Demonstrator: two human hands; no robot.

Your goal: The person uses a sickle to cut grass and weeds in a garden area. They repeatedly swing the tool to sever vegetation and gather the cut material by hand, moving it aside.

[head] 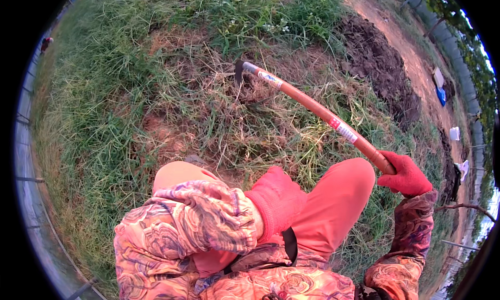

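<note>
My right hand (406, 174), in a red knitted glove, is closed around the butt end of a hoe's wooden handle (312, 106). The handle carries stickers and slants up and left to a grey metal ferrule (250, 67). A dark hoe blade (238, 72) points down at its far end, at a patch of cut and dried grass (242, 112). My left hand (279, 200), gloved in red too, hangs between my bent knees, near the right thigh (336, 198). Its fingers look curled, and the glove's back hides whatever may be inside them.
Tall green grass (97, 104) grows on the left, beside a fence of sheeting (27, 143). Dark turned soil (379, 61) lies to the upper right, along a bare dirt path (410, 54). A white bucket (454, 133) and a blue bag (441, 96) stand there. A branch (468, 206) juts in.
</note>
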